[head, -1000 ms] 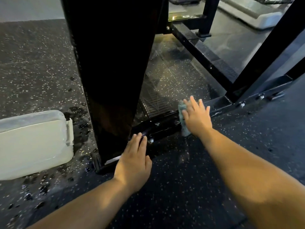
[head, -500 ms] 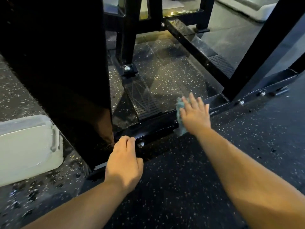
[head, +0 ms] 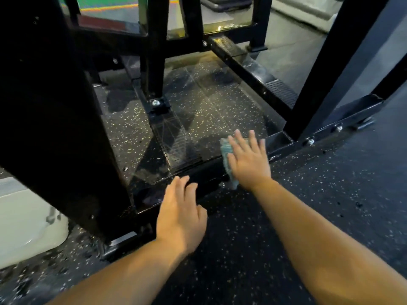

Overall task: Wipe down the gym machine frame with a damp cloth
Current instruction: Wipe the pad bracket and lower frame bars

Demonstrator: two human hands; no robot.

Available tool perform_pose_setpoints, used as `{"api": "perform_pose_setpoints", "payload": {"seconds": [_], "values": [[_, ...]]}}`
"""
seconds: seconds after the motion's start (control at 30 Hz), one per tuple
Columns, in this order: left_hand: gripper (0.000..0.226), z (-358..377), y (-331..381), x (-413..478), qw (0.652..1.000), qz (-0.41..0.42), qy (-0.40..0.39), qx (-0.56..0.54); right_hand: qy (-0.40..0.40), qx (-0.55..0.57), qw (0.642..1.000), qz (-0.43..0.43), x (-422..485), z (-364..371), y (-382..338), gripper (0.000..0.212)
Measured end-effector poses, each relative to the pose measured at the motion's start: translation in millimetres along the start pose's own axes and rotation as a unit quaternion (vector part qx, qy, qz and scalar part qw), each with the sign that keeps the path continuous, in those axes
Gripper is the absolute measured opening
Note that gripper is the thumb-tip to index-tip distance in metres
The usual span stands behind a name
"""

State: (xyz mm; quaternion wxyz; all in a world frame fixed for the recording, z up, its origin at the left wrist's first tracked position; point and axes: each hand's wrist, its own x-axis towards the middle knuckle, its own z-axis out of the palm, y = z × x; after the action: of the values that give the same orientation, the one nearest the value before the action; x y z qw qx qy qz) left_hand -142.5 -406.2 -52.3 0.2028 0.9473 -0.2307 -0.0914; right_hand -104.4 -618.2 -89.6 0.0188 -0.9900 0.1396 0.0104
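Observation:
The black steel machine frame (head: 326, 130) lies low across the speckled rubber floor, with a thick upright post (head: 55, 119) at the left. My right hand (head: 247, 160) presses flat on a blue-grey cloth (head: 225, 148) draped over the front base rail; most of the cloth is hidden under the palm. My left hand (head: 181, 214) rests fingers-together on the same rail, nearer the post, holding nothing.
A white plastic tub (head: 26, 225) stands on the floor at the left, with wet patches (head: 55, 267) around it. Another slanted frame post (head: 343, 53) rises at the right. More black rails and uprights (head: 154, 51) cross behind the base. Open rubber floor (head: 330, 205) lies at the right.
The view has shifted left and forward, showing more of the inner frame. My left hand slid right along the rail toward the right hand. The right hand stays on the cloth at about the same spot.

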Motion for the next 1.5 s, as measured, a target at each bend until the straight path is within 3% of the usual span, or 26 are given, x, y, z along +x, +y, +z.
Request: {"api": "perform_pose_setpoints", "payload": {"seconds": [0.1,0.2,0.27,0.33,0.43,0.5,0.6,0.73,0.83,0.93,0.97,1.07,1.17,1.23,1.27,1.3,1.37,1.43,1.5], "values": [[0.055,3,21,31,0.998,0.023,-0.046,0.019,0.005,-0.009,0.996,0.089,21,-5,58,0.055],[0.053,6,25,47,0.998,0.017,-0.040,0.045,0.031,0.031,0.987,0.153,28,-8,52,0.055],[0.050,8,24,47,0.997,0.014,-0.034,0.066,0.033,0.042,0.993,0.101,14,0,11,0.055],[0.044,8,24,46,0.996,0.017,-0.023,0.084,0.061,0.067,0.996,-0.021,-13,12,-34,0.054],[0.046,9,20,49,0.995,0.038,-0.021,0.089,0.050,0.083,0.992,-0.083,-22,9,-29,0.061],[0.046,8,16,52,0.996,0.043,-0.029,0.077,0.061,0.063,0.996,-0.031,-6,10,13,0.067],[0.038,4,15,56,0.996,0.039,-0.031,0.076,0.093,0.085,0.985,0.115,15,8,70,0.062],[0.037,2,18,61,0.998,0.012,-0.020,0.056,0.069,0.147,0.964,0.212,9,8,31,0.056],[0.039,-2,23,61,0.998,-0.026,-0.009,0.063,0.090,0.138,0.983,0.085,-19,20,-27,0.061],[0.039,-7,36,74,0.999,-0.012,0.012,0.042,0.089,0.121,0.988,-0.025,-23,18,-11,0.065],[0.039,-6,42,79,0.999,0.018,0.011,0.033,0.091,0.105,0.990,-0.013,-15,18,9,0.063],[0.045,4,63,99,0.989,0.132,-0.054,0.038,0.082,0.125,0.979,0.142,13,17,72,0.054],[0.050,8,91,116,0.986,0.111,-0.126,0.017,0.122,0.157,0.962,0.189,15,23,52,0.052],[0.049,18,107,123,0.984,0.091,-0.147,-0.029,0.186,0.252,0.927,0.204,4,35,12,0.047],[0.049,25,113,124,0.978,0.106,-0.169,-0.052,0.218,0.332,0.890,0.223,-2,42,-7,0.051],[0.049,32,119,121,0.970,0.124,-0.196,-0.074,0.218,0.428,0.844,0.238,-9,46,-21,0.058],[0.048,34,114,126,0.965,0.133,-0.216,-0.071,0.201,0.623,0.710,0.261,-9,40,-35,0.070],[0.046,30,109,138,0.969,0.064,-0.221,-0.094,0.203,0.723,0.583,0.308,1,26,-28,0.070],[0.048,23,104,147,0.967,0.018,-0.230,-0.111,0.199,0.727,0.526,0.395,21,10,1,0.074]]}}
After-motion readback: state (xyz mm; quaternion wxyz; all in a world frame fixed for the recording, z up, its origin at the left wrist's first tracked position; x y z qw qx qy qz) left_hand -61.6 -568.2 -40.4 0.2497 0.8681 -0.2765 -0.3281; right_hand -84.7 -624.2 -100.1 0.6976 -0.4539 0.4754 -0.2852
